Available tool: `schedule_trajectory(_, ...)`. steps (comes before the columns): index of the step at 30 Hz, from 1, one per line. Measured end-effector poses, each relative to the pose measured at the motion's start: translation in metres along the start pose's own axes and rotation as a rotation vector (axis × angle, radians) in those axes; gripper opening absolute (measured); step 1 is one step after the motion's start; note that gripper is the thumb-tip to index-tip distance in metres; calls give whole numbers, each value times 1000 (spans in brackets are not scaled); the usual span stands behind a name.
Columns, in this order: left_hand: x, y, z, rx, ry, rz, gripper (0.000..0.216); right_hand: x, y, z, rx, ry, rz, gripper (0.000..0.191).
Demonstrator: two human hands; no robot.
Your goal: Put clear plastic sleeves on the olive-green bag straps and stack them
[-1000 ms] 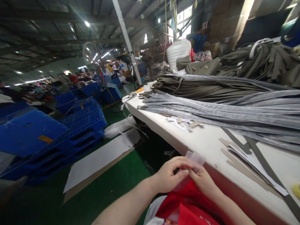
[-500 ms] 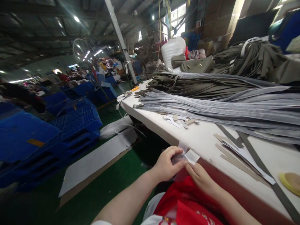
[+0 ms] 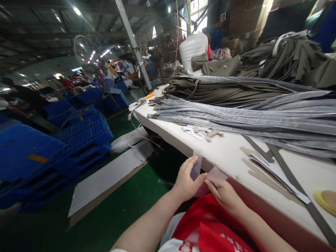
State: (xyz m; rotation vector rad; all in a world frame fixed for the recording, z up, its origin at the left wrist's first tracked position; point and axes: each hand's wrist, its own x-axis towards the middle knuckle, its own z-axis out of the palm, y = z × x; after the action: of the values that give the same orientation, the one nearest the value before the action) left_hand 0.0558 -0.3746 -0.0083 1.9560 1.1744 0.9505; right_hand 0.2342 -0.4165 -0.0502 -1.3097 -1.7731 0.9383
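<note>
Just off the near edge of a white worktop [image 3: 228, 150], both bare hands meet around a thin translucent film [image 3: 217, 175], which lies between them, one flap rising past the left fingertips and another past the right. Whether these flaps form one piece cannot be told. On the left hand [image 3: 185, 181], the fingers curve upward beside the film, with the thumb reaching across toward the right fingertips; how firmly they grip is unclear. The right hand [image 3: 229, 196] pinches the film, thumb and fingers pressed together on it.

Reading a clock face centred on the hands, small paper scraps [image 3: 198, 132] lie at twelve o'clock. Long grey strips [image 3: 236, 117] stretch across one o'clock, with dark olive straps [image 3: 225, 91] just beyond. Toward three o'clock are white and brown strips [image 3: 278, 180] beside a dark flat strip [image 3: 291, 175], and slightly past three, a yellow ring [image 3: 321, 203]. A red apron [image 3: 212, 220] is at six. Toward nine, a pale board [image 3: 110, 176] lies low by the green floor [image 3: 126, 206]; blue pallets [image 3: 88, 131] stand between nine and ten.
</note>
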Motion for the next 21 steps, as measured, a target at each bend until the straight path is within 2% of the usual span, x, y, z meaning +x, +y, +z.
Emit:
schedule_trajectory(2,3,0,-11,168,-11,-18,61,0,-2,-3,-8,41,-21,35)
schedule_trajectory(4,4,3,-18,225,-101,-16,57,0,-5,-4,29,21,-41,36)
schedule_trajectory(7,0,8,-13,126,-263,70,50,1,-8,1,116,-59,-71,36)
schedule_trajectory(9,-5,9,-3,33,-310,117,38,2,-9,5,120,-109,-80,36)
schedule_trajectory(12,-9,3,10,-56,-246,81,41,1,-12,5,58,-196,-17,34)
schedule_trajectory(14,-9,-3,9,-99,-166,31,45,1,-13,-2,20,-212,48,26)
schedule_trajectory(16,-6,-7,2,-178,-133,-4,45,2,-12,-13,-3,-94,109,22)
schedule_trajectory(19,-3,-7,-11,-327,-192,-36,45,5,-7,-26,49,150,157,37)
schedule_trajectory(21,-3,-4,-16,-370,-277,-39,46,8,-5,-29,110,179,132,45)
